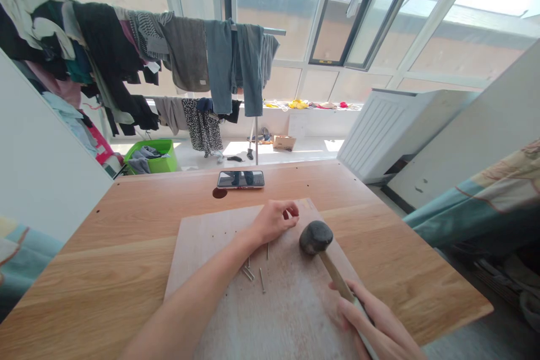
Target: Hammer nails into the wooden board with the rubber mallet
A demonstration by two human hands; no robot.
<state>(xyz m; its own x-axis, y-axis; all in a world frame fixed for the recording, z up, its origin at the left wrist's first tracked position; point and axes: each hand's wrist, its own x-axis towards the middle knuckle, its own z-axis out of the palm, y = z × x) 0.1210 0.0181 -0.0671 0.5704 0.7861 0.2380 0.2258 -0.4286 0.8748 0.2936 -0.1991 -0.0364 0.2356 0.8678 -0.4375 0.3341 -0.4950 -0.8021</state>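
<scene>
My right hand [371,315] is wrapped around the wooden handle of a rubber mallet [316,237], its black head over the right side of a pale wooden board [291,298]. Near the board's far edge, my left hand [276,220] rests with thumb and fingertips curled together in a pinch. Whatever is between those fingertips is too small to make out. Several nails lie loose on the board beside my left forearm, among them one nail [262,280] lying apart and another nail [268,251] just below my left hand. Small dark holes dot the board's left part.
Beneath the board is a wooden tabletop [392,259]. A phone [241,179] lies at its far side, beside a round dark hole [219,193]. Beyond stand a clothes rack with hanging laundry [189,53], a green basket [164,163] and a white ribbed cabinet [379,124].
</scene>
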